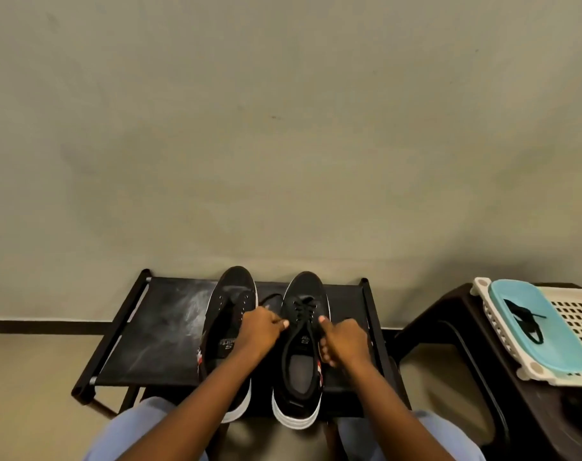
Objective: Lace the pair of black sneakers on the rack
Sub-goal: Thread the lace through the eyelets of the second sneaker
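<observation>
Matt black cloth sneakers (266, 337) sit on a dusty fabric rack (163, 327).

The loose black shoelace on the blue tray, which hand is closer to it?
Right. The right hand grips the laced sneaker, a stretch left of the loose shoelace on the blue tray. The left hand is farther left.

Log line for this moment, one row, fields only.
step: lacing right sneaker | left hand: pinches lace | right hand: pinches lace | left sneaker: unlaced | spare lace: on teal lid
</observation>
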